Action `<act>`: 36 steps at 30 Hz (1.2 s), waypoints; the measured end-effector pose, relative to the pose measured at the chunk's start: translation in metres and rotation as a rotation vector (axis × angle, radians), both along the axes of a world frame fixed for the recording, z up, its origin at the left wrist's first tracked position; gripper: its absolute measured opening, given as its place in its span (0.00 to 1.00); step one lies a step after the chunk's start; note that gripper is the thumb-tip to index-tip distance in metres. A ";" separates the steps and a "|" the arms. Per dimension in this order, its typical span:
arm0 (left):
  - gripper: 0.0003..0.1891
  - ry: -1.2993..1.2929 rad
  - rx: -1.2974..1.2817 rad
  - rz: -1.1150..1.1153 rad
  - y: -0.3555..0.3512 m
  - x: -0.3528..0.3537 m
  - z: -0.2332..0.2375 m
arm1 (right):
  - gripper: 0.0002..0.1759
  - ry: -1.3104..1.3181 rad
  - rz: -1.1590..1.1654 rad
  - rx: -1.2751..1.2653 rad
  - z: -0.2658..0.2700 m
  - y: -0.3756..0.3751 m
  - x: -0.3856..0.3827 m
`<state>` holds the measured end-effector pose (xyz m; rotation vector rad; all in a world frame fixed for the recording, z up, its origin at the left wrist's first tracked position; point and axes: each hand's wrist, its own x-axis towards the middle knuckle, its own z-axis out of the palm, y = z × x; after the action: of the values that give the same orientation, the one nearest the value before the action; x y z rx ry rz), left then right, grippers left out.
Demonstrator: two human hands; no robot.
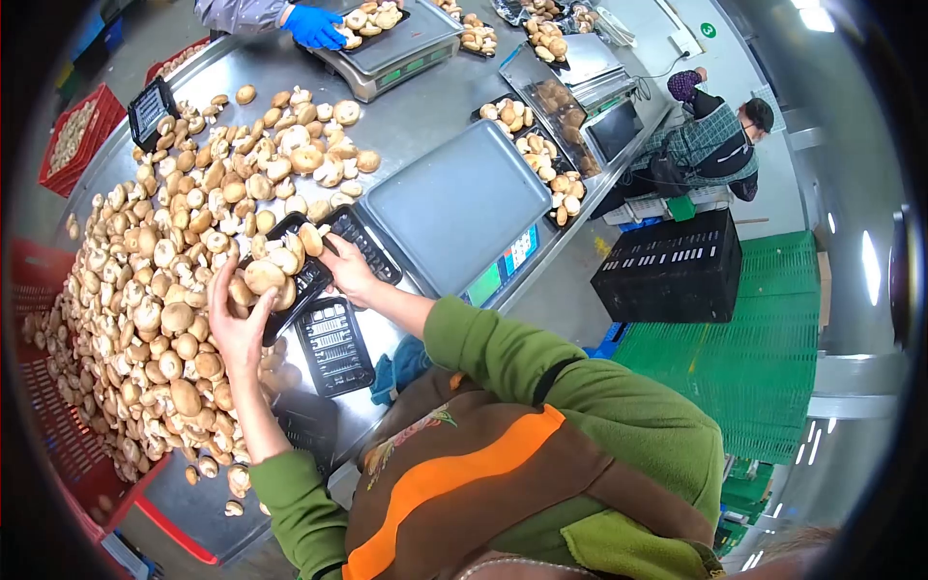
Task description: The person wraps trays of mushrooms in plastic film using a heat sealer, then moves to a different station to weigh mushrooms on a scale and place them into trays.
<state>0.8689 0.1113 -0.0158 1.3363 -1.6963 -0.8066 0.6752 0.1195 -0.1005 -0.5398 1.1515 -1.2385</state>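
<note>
A black plastic tray [311, 282] with several brown-capped mushrooms [264, 276] in it is held tilted between both hands, over the metal table. My left hand [238, 324] curves round its left side, thumb and fingers against the mushrooms. My right hand [350, 275] grips the right edge; some of its fingers are hidden behind the tray. An empty black tray [335, 346] lies just below, and another black tray [362, 242] is beside my right hand. A large heap of loose mushrooms [164, 300] spreads left of my hands.
A weighing scale [459, 208] with a grey platform stands to the right, filled mushroom trays [548, 164] behind it. Across the table, a co-worker's blue-gloved hand [316, 27] touches mushrooms on another scale [396, 53]. Red crates [82, 140] stand left; a person [710, 145] sits far right.
</note>
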 end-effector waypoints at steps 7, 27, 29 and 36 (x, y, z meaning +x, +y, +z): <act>0.21 0.313 -0.129 0.046 0.022 -0.057 0.022 | 0.14 -0.011 -0.020 -0.079 0.057 0.018 -0.058; 0.08 0.467 0.081 0.125 0.028 -0.268 -0.054 | 0.17 1.597 0.188 -0.140 0.047 0.057 -0.314; 0.09 0.588 0.134 0.244 0.028 -0.252 -0.062 | 0.18 1.537 0.388 -0.187 0.053 0.057 -0.337; 0.11 1.007 0.303 0.658 0.061 -0.180 -0.080 | 0.19 1.275 0.529 -0.151 0.071 0.060 -0.421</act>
<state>0.6887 0.1721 -0.0955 1.2283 -0.3305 -1.0819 0.2546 0.1798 -0.0295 -1.7629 1.7535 -0.4191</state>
